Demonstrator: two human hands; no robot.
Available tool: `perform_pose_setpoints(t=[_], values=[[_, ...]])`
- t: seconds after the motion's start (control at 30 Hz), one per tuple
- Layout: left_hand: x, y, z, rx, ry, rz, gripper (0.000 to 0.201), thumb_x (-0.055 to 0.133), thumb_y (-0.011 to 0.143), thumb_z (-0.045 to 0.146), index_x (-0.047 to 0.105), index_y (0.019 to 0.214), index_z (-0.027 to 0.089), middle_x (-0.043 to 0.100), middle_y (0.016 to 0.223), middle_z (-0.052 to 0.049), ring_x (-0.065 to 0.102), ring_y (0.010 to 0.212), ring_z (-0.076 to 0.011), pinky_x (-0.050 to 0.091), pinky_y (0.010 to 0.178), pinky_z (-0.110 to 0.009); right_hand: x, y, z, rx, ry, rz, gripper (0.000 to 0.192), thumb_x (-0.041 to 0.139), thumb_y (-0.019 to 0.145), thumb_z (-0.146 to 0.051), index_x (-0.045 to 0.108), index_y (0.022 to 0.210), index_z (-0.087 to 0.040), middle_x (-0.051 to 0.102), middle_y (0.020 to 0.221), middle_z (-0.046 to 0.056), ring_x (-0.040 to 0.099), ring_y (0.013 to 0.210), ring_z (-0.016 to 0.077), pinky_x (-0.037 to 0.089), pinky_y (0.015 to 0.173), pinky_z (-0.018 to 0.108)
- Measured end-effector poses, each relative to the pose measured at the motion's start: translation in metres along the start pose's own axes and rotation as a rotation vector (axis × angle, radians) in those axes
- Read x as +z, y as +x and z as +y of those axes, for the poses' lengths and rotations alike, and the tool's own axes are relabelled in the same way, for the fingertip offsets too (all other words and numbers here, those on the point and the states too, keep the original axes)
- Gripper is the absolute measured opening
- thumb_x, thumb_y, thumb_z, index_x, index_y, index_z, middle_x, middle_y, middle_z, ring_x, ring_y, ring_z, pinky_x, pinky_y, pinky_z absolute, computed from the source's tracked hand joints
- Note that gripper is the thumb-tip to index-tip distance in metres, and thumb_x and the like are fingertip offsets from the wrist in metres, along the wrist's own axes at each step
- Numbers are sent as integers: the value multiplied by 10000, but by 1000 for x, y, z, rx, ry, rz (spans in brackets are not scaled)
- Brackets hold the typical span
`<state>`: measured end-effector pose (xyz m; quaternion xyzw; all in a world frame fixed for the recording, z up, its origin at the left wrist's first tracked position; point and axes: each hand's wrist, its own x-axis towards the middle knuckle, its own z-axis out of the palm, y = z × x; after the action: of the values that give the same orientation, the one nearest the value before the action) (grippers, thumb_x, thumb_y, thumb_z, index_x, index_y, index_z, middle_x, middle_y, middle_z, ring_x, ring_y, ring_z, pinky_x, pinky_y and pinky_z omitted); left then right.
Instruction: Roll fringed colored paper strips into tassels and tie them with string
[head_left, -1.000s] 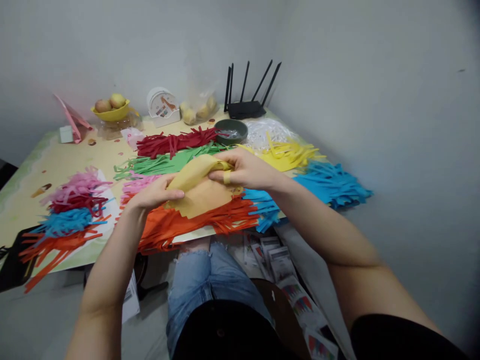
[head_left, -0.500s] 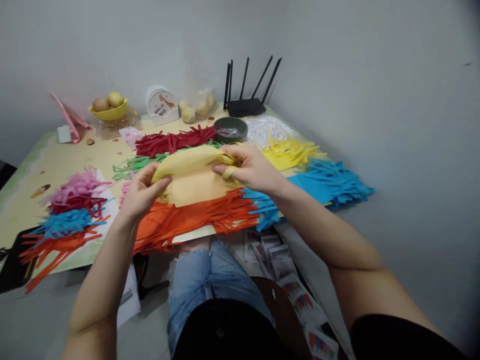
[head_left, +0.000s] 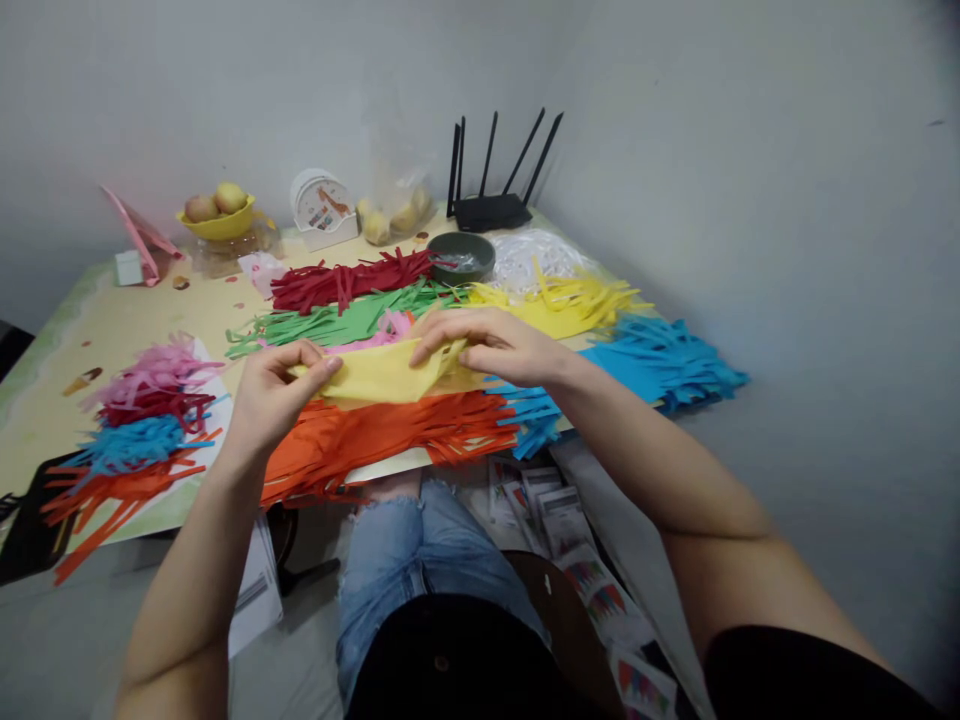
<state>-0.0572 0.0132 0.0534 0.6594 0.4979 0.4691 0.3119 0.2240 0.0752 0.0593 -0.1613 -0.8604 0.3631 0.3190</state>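
Note:
I hold a yellow paper sheet (head_left: 382, 375), folded over on itself, between both hands above the near edge of the table. My left hand (head_left: 274, 395) pinches its left end. My right hand (head_left: 491, 345) lies over its right end with the fingers pressing the fold. Under the sheet lies orange fringed paper (head_left: 390, 440). Pink fringed paper (head_left: 382, 330) shows just behind the sheet. Blue fringed paper (head_left: 652, 360) lies to the right of my right hand.
Green (head_left: 337, 322), dark red (head_left: 345, 280) and yellow strips (head_left: 562, 300) lie further back. A mixed heap of strips (head_left: 139, 420) sits at the left. A dark bowl (head_left: 461, 255), a router (head_left: 491, 210), a fruit bowl (head_left: 217, 215) stand at the back. Printed sheets (head_left: 570, 540) lie on the floor.
The yellow sheet has been folded over and flattened into a narrower band. Both hands have come lower toward the table, and the pink paper behind is now uncovered.

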Motion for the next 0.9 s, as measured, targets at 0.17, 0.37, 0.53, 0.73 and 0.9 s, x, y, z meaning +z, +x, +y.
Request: perform_pose_setpoints(t=[0.17, 0.37, 0.53, 0.73, 0.9], values=[[2, -2, 9, -17, 215, -87, 402, 794, 702, 379, 623, 1011, 187, 588, 742, 19, 517, 617, -126, 404, 566, -229, 8, 1, -2, 84, -67, 90, 238, 614, 888, -353, 726, 920, -145, 741, 987, 80, 668, 934, 188, 493, 889, 317], [0, -2, 10, 7, 346, -185, 260, 675, 816, 401, 640, 724, 161, 597, 663, -5, 539, 630, -139, 403, 572, -240, 19, 1, -4, 172, -211, 147, 242, 659, 850, -294, 697, 1043, -153, 741, 1089, 90, 666, 970, 201, 479, 869, 309], [1, -10, 8, -41, 93, -87, 213, 746, 778, 365, 661, 785, 170, 614, 699, -1, 612, 610, -147, 502, 556, -241, 21, -3, -5, 205, -32, 205, 154, 663, 854, -318, 634, 855, -166, 685, 826, 17, 616, 683, 128, 480, 675, 254], [4, -18, 0, -188, -288, 29, 175, 749, 748, 273, 741, 895, 178, 689, 787, -12, 632, 530, -122, 583, 590, -272, 31, -6, -3, 219, 343, 303, 140, 635, 820, -201, 680, 949, -172, 681, 879, 6, 626, 609, 84, 507, 560, 204], [1, -21, 1, -110, -302, 41, 20, 735, 716, 204, 744, 728, 189, 687, 733, -17, 653, 619, -133, 560, 644, -252, 35, -5, 2, 227, 478, 317, 112, 628, 743, -150, 695, 832, -148, 657, 703, -18, 602, 565, 71, 496, 569, 192]])
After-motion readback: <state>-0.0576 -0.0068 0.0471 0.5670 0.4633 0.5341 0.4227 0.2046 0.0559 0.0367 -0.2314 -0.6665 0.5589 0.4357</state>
